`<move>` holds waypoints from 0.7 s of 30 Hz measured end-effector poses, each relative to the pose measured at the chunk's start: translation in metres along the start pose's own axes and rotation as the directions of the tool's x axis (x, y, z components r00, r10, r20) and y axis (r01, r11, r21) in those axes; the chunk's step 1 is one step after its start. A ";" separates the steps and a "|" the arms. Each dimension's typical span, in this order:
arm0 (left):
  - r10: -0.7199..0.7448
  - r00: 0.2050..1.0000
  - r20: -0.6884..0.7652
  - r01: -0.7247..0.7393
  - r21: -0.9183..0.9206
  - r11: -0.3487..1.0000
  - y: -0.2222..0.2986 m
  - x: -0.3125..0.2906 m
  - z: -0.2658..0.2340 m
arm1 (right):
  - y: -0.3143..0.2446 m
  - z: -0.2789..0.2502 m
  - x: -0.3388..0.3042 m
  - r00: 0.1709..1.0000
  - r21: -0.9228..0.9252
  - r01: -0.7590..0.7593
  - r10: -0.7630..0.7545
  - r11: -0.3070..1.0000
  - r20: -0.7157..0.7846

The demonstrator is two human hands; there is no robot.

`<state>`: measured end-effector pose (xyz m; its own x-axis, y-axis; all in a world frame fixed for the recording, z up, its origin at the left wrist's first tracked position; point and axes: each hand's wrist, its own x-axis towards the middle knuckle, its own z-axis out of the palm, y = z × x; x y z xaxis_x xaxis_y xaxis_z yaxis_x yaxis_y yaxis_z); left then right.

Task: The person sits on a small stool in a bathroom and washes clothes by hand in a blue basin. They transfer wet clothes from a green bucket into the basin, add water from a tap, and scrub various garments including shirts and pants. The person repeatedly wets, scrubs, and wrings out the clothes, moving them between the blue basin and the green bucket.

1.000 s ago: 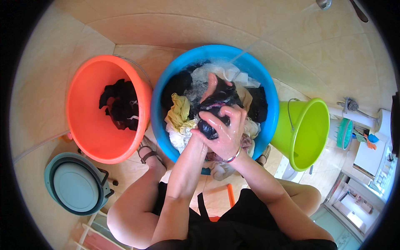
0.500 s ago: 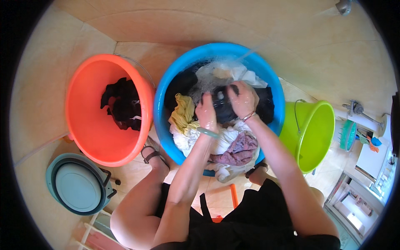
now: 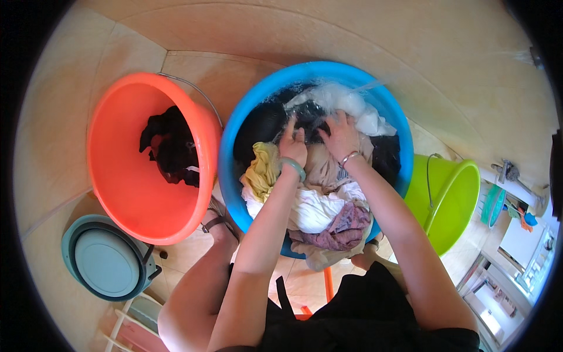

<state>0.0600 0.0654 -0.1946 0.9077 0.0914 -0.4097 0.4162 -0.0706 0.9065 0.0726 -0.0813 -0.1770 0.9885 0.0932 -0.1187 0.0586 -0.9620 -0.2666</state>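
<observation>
A blue tub (image 3: 227, 170) of wet laundry stands between my feet. Inside it, my left hand (image 3: 293, 145) lies over dark wet cloth (image 3: 309, 117), fingers apart. Beside it to the right, my right hand (image 3: 342, 139) rests with spread fingers at the same cloth; some fingertips are hard to make out in the water. Below the hands is a beige garment (image 3: 321, 167). A yellow cloth (image 3: 262, 167) lies left of it, a white cloth (image 3: 319, 208) and a purple patterned cloth (image 3: 340, 227) nearer me. White wet fabric (image 3: 346, 101) bunches at the far side, where water runs in.
An orange bucket (image 3: 126, 193) with black clothes (image 3: 170, 146) stands left of the tub. A lime-green bucket (image 3: 448, 202) stands close on the right. At lower left is a grey-green folding basin (image 3: 108, 261). A tiled wall (image 3: 264, 29) rises behind the tub.
The black cloth between my hands has gone down into the tub, and the beige garment now shows below them. My fingers have spread. The view has shifted slightly.
</observation>
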 end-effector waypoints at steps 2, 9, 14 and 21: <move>-0.169 0.978 0.123 0.169 0.010 0.985 0.018 0.005 0.010 | 0.025 0.024 0.009 0.991 -0.030 -0.118 0.120 0.993 0.062; -0.228 0.944 0.238 0.328 -0.623 0.710 0.004 0.015 0.010 | -0.003 -0.009 -0.002 0.989 0.486 0.040 0.036 0.873 -0.146; -0.073 0.916 0.395 0.382 -0.800 0.463 0.073 -0.013 0.002 | -0.057 -0.118 -0.068 0.920 0.480 0.382 -0.273 0.790 -0.283; 0.188 0.771 0.608 0.548 -0.784 0.291 0.096 -0.055 0.007 | -0.105 -0.164 -0.120 0.846 0.186 0.519 -0.470 0.834 -0.252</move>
<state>0.0506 0.0471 -0.0859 0.8110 -0.5471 -0.2074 0.5760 0.8087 0.1194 -0.0289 -0.0340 0.0221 0.8438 0.4663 0.2656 0.5359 -0.7065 -0.4622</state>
